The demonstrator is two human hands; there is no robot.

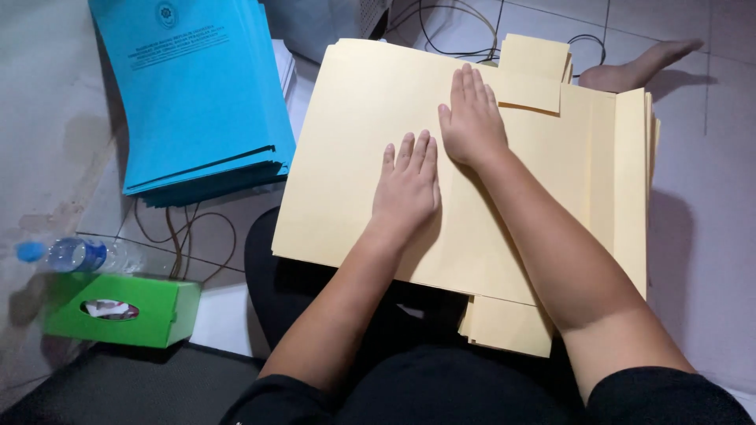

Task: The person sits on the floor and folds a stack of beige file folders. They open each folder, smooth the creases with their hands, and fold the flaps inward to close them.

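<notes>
A stack of large cream-yellow folder sheets [354,149] lies across my lap and the floor, with flaps showing at its top and right edges. My left hand [407,182] lies flat, palm down, on the middle of the top sheet. My right hand [472,118] presses flat just above it, its fingertips reaching toward a small folded flap [535,71] at the sheet's far edge. Both hands have fingers together and hold nothing.
A stack of blue folders [197,94] lies at the far left. A green tissue box [118,309] and a plastic water bottle [71,253] sit on the floor at left. Cables [185,236] run under the stacks. A bare foot [638,67] rests at top right.
</notes>
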